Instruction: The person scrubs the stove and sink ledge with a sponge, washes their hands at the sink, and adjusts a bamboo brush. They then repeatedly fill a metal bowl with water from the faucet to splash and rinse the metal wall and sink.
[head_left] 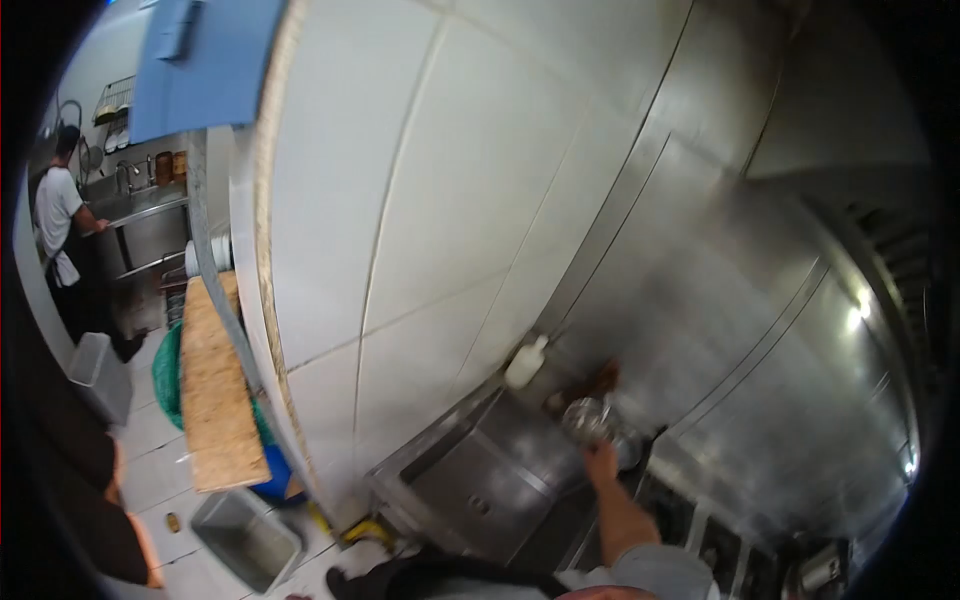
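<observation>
My right hand [600, 459] reaches to the back corner beside the steel sink, its fingers closed on the near edge of a shiny, rounded bowl-like thing [584, 416]. Blur hides the exact kind of that thing. Close by on the right is another greyish rounded piece [628, 450], partly covered by the hand. A white plastic bottle [526, 362] stands against the wall to the left, and a brown item [603, 378] lies behind. My left hand is out of view; a bit of skin shows at the bottom edge.
The steel sink [480, 450] lies below the tiled wall [440, 200]. Stove grates [668, 505] and a metal pot [820, 568] are on the right. On the floor at left are a grey bin [245, 540] and a wooden board [215, 390]. Another person [62, 205] stands at a far sink.
</observation>
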